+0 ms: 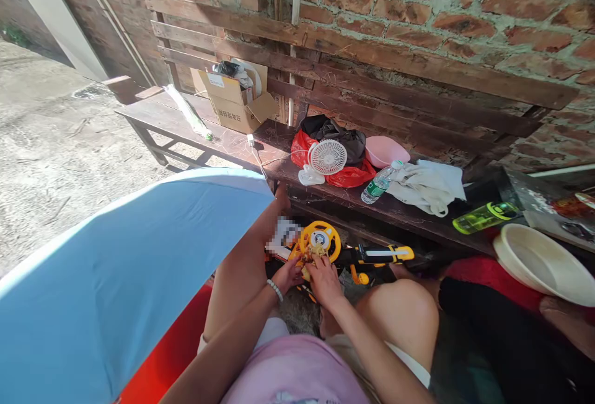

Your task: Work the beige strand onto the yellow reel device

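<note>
A small crumpled yellow-brown thing [318, 251] sits between my two hands; its kind is too small to tell. My left hand [287, 275], with a pale bead bracelet [275, 290] at the wrist, has its fingers closed on the near left side of it. From the right, my right hand [326, 280] grips the same thing with bent fingers. Right behind my hands is a yellow toy steering wheel [335, 244] with a grey centre. A black and yellow bar-shaped part [379, 254] extends to its right, and a small yellow piece [360, 276] sits below that bar.
A wooden bench [279, 137] along the brick wall bears a cardboard box [232, 109], white fan [328, 157], water bottle [381, 182], pale cloth [425, 188] and green bottle [486, 218]. A blue umbrella [139, 255] covers the left. Another person's black clothing [506, 329] and a cream basin [543, 264] are at right.
</note>
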Tool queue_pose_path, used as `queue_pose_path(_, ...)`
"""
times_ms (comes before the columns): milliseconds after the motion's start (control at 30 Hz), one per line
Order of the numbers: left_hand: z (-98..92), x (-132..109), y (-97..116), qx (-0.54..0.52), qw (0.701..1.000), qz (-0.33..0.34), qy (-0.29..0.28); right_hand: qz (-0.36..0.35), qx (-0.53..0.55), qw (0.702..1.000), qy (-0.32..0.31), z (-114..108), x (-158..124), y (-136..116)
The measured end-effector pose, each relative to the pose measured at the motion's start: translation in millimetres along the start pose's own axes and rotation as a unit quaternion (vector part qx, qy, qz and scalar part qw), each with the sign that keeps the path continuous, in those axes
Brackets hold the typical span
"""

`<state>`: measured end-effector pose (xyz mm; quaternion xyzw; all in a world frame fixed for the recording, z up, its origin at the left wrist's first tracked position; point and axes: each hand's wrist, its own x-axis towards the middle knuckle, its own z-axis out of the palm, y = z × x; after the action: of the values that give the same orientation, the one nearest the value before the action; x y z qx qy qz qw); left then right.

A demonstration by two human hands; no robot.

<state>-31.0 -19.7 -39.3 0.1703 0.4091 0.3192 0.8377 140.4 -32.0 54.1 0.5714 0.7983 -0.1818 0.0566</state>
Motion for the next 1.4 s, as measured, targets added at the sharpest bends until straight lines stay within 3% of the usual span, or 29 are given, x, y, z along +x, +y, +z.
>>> queue_pose_path(133,4.2,1,0,0.035,0.998,0.006,0.048,0.023,0.019,0.999,-0.019,-23,-7,18)
queue_pose_path(333,1.1,-2,8,0.051,0.996,0.038,0.057,0.125,0.039,0.989,0.074,-61,41,42)
queue_pose_path(467,1.2,-4,6,0.064,0.997,0.023,0.044,0.226,0.042,0.972,0.036,-49,61,47)
queue_pose_path(567,0.9,-5,7,0.058,0.997,0.029,0.035,0.253,0.05,0.965,0.039,-31,52,42)
queue_pose_path(767,4.2,-3,15,0.017,0.999,0.033,0.04,0.246,0.102,0.964,0.022,-2,8,24)
queue_pose_path(967,11.4,-4,21,0.008,0.998,0.023,0.053,0.238,0.158,0.958,0.028,8,-6,19)
queue_pose_path(1100,13.6,-3,19,0.003,0.998,0.019,0.052,0.216,0.176,0.96,0.006,-7,-10,30)
queue_pose_path(1200,13.4,-2,16,-0.002,0.998,0.023,0.053,0.19,0.135,0.972,0.044,-30,-4,37)
queue_pose_path(1300,11.3,-1,14,-0.005,0.998,0.023,0.053,0.17,0.071,0.977,0.103,-55,19,40)
queue_pose_path(1400,7.8,-3,13,-0.001,0.998,0.021,0.055,0.134,0.035,0.985,0.1,-68,53,41)
